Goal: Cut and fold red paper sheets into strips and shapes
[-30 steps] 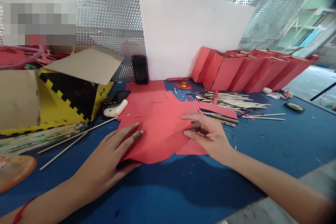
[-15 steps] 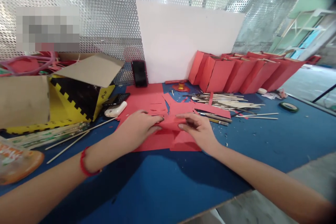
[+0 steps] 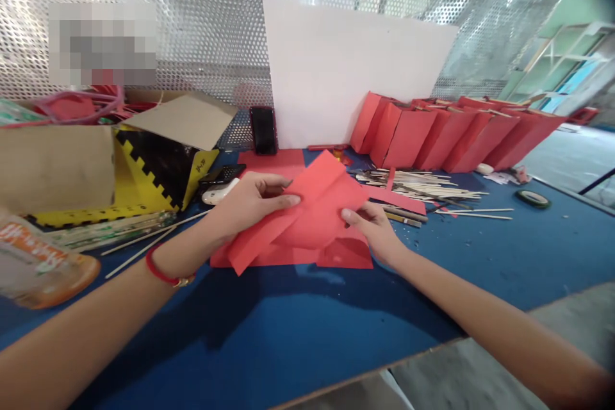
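Note:
Between my hands a creased sheet of red paper is held up at a slant above the table. My left hand grips its left side, thumb on the front face and fingers behind. At its right edge my right hand pinches the paper, with most of the fingers hidden behind it. Under and behind it lie more red sheets on the blue table. A red bracelet circles my left wrist.
Folded red paper boxes stand at the back right before a white board. Thin wooden sticks lie near them. At left are an open cardboard box, a phone, a white mouse and an orange-labelled jar.
The red paper has been lifted and tilted, so its broad creased face now shows. My left hand has risen slightly to hold its left side. The view has shifted a little.

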A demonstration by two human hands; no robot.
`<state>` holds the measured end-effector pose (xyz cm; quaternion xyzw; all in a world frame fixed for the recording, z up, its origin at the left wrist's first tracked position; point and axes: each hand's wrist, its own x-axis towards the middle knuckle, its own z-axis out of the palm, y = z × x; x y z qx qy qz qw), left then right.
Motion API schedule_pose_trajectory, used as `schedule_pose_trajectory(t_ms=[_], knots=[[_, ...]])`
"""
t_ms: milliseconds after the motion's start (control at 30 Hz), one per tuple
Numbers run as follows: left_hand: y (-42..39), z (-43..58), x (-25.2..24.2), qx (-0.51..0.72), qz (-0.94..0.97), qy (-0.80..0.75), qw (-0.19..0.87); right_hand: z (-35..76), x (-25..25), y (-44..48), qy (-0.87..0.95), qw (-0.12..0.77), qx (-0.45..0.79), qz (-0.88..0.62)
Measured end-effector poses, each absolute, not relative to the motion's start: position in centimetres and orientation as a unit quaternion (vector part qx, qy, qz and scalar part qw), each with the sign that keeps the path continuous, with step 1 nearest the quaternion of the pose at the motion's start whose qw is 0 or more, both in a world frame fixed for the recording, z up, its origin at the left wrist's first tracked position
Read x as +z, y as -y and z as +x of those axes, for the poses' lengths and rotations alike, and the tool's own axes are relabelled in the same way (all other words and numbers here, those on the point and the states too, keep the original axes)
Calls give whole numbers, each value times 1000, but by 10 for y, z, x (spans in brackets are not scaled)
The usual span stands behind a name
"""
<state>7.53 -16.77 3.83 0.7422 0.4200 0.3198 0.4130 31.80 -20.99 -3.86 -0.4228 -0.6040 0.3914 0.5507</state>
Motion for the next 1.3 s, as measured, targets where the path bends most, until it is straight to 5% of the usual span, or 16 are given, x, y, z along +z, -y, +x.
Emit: schedule_pose_trajectory(t_ms=[200, 533, 767, 1133, 1300], knots=[[178, 88, 17, 353, 551, -425, 626, 317, -39, 212, 506, 523, 579, -368], [188, 105, -15, 433, 611, -381, 542, 317, -42, 218, 513, 418, 650, -374], [184, 103, -27, 448, 618, -422, 490, 315, -41, 216, 532, 425, 619, -392], [192, 109, -24, 352, 642, -411, 543, 314, -30, 212, 466, 526, 561, -438], [189, 111, -27, 268, 696, -393, 537, 318, -27, 208, 592, 459, 481, -457]])
